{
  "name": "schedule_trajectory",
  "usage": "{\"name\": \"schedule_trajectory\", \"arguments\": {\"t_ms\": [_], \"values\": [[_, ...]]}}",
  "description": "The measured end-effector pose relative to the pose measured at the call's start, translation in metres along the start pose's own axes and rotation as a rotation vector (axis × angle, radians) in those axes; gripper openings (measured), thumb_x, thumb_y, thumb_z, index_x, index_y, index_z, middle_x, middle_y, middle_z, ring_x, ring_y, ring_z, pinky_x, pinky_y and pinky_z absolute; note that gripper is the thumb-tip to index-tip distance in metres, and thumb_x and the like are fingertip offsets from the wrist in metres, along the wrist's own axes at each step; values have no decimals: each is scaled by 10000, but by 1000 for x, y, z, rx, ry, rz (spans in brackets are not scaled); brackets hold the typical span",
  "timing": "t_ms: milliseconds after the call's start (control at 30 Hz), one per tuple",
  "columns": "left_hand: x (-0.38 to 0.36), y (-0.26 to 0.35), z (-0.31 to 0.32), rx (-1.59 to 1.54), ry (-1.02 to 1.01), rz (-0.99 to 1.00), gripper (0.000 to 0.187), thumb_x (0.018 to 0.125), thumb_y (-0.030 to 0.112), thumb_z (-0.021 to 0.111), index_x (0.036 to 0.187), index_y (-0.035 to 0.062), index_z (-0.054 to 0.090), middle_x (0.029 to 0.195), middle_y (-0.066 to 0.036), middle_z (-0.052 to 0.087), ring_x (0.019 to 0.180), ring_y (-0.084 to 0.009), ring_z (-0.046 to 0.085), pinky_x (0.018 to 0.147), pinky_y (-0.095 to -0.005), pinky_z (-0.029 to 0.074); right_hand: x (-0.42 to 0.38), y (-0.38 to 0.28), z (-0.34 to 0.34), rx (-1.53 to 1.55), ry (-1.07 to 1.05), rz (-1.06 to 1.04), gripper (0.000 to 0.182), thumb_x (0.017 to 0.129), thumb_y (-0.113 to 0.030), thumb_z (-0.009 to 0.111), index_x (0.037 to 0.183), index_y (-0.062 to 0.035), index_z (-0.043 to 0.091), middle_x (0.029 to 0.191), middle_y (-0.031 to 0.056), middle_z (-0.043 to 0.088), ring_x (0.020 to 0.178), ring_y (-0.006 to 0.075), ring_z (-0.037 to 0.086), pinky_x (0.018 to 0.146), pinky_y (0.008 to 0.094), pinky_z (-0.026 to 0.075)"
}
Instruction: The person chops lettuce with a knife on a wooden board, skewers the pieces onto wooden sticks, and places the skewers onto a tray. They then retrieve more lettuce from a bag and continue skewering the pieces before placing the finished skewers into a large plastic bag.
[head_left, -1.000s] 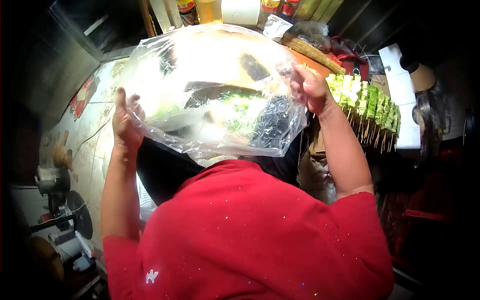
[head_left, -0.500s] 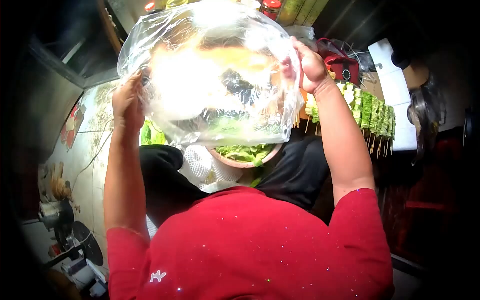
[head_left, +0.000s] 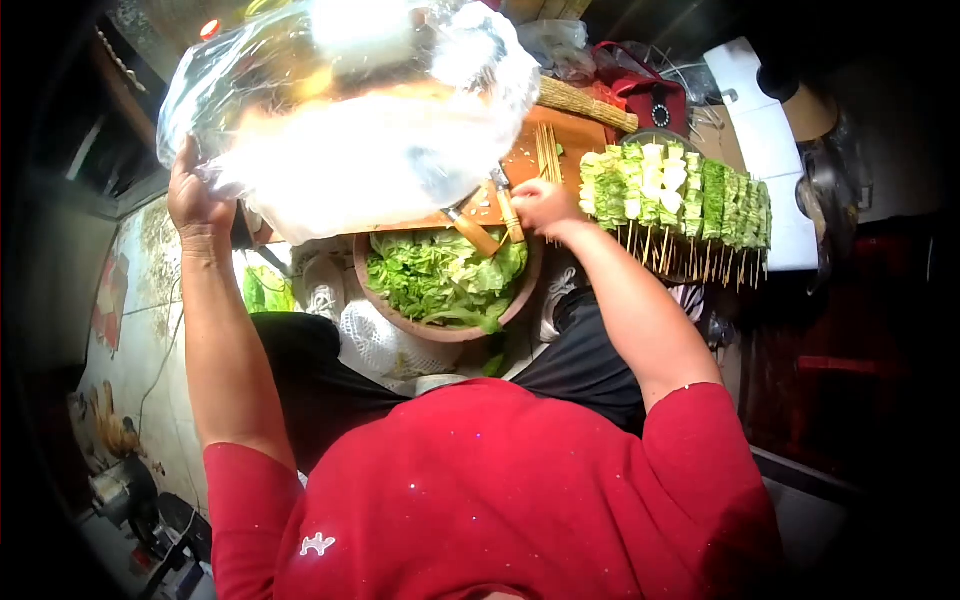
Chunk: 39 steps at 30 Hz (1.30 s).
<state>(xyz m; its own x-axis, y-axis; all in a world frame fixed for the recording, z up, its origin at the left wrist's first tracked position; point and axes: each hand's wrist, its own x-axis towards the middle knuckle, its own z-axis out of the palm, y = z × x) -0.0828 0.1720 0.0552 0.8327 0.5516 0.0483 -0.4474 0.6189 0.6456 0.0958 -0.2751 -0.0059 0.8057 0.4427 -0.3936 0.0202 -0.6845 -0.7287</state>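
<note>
A large clear plastic bag [head_left: 380, 130], bright with glare, is held up at its left edge by my left hand [head_left: 200, 195], whose fingers are closed on it. My right hand [head_left: 547, 208] is low over the board's front edge, fingers curled, beside a wooden knife handle [head_left: 509, 214]. What its fingertips hold, if anything, I cannot make out. Another wooden handle [head_left: 476, 234] angles over a round tub [head_left: 372, 292] filled with cut lettuce [head_left: 440, 275]. Much of the orange-brown cutting board [head_left: 580, 140] is hidden behind the bag.
On the right, rows of skewered green vegetables [head_left: 680, 195] have their sticks pointing toward me. Thin bamboo sticks [head_left: 547, 150] lie on the board, with a straw brush [head_left: 585, 102] behind. Beyond are a red bag [head_left: 660, 100] and white foam [head_left: 760, 150]. White mesh [head_left: 390, 340] lies between my legs.
My right hand has let go of the plastic bag and come down to the knife handle. The bag has shifted left with my left hand, uncovering the lettuce tub and part of the board.
</note>
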Motion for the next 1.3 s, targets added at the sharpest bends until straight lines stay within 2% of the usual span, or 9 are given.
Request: {"name": "schedule_trajectory", "arguments": {"t_ms": [33,67,133,167,300,400,433,567,1300], "values": [[8,-3,-14,-91,-282,-36,339,958,108,388,1258,-3,500,1212,-149,579,1070,-342,569,956,-537,439,-9,-20,6,-182,-77,21,395,836,-309,608,1096,-12,620,984,147,671,831,236,657,780,314,518],[6,-8,3,-94,-283,-40,339,958,108,388,1258,-3,500,1212,-149,579,1070,-342,569,956,-537,439,-16,-34,13,-365,-156,40,484,823,-347,620,1181,-24,590,1076,158,659,928,260,652,858,327,498],[-4,-18,57,229,303,100,398,921,43,370,1303,-27,457,1274,-143,533,1122,-335,538,960,-535,435,-13,-22,36,-504,-152,-4,578,821,-390,612,1278,-51,512,1179,183,607,1094,301,583,942,352,450],[-2,-19,54,230,289,105,466,885,20,376,1346,-39,410,1306,-134,502,1146,-319,520,961,-527,436,-17,-29,41,-580,-199,28,642,819,-398,611,1333,-55,440,1245,188,562,1155,295,547,980,361,424],[0,-31,55,271,303,90,471,883,51,407,1347,-31,419,1286,-123,520,1105,-298,540,953,-504,448,-21,-35,61,-747,-176,-87,483,846,-340,587,1213,-39,496,1164,156,604,1089,301,582,932,395,449],[-7,-39,52,261,239,57,178,928,158,556,1030,25,615,750,-8,540,668,-147,532,574,-290,449,-13,-33,67,-732,-233,-23,453,850,-307,576,1204,-39,485,1145,157,610,1064,306,593,911,403,459],[-12,-41,56,284,270,37,160,875,151,639,978,29,629,725,-5,527,661,-137,527,566,-281,438,-10,-31,67,-778,-252,-57,476,849,-278,571,1243,-44,442,1136,163,615,1045,305,604,898,403,465],[-19,-44,63,305,348,-119,180,811,147,713,925,35,630,678,-5,507,631,-131,510,563,-278,432,-8,-26,54,-734,-194,-58,501,838,-322,606,1233,-46,470,1069,169,640,1016,319,614,864,411,481],[-21,-59,78,437,327,-194,242,809,195,715,978,40,636,720,22,527,635,-96,481,595,-238,406,27,20,-20,-1006,81,82,367,780,-317,628,1060,-82,660,1167,89,633,1112,227,578,942,324,451]]}}
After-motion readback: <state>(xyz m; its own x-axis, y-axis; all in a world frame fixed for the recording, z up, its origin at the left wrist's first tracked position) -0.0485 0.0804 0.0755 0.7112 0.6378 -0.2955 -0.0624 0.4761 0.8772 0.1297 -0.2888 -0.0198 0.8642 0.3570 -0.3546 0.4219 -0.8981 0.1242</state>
